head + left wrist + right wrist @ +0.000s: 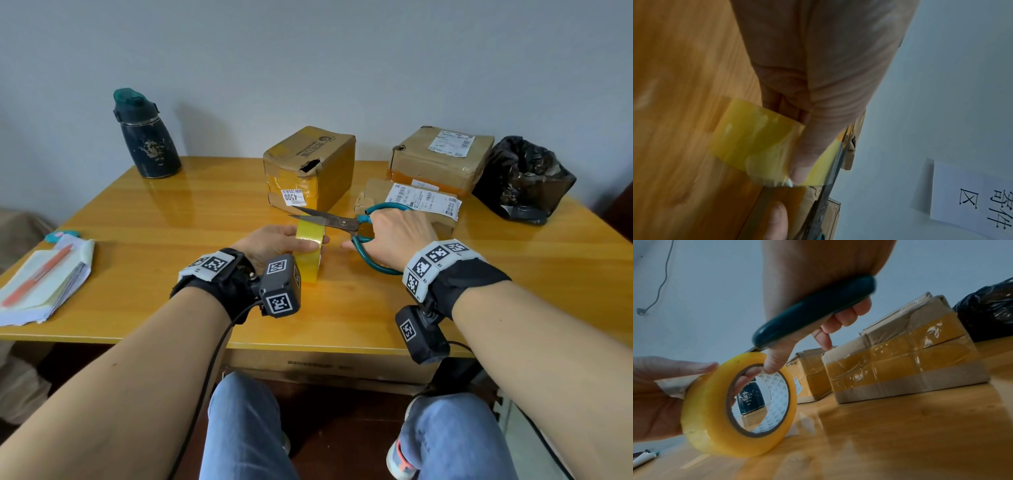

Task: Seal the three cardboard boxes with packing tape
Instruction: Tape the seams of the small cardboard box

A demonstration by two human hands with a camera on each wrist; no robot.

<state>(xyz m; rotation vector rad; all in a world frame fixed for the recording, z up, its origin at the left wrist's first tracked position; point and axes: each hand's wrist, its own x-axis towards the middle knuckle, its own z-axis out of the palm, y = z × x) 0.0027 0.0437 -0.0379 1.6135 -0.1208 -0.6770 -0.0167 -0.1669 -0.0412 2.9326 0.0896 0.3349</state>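
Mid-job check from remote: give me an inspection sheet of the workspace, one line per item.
Surface: glossy wooden table.
Job's things: three cardboard boxes, tall box, flat box, rear box; yellow tape roll upright on table; scissors blades open over roll.
Clutter: bottle, black bag, notebook with pen.
Hands: left hand grips roll; right hand holds scissors.
Cables: wrist camera cable.
Surroundings: plain wall; paper sign.

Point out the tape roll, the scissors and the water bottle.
tape roll [702,410], right wrist view, on its yellow outer band.
scissors [337,222], head view, on the blades near the pivot.
water bottle [150,150], head view, on its dark body.
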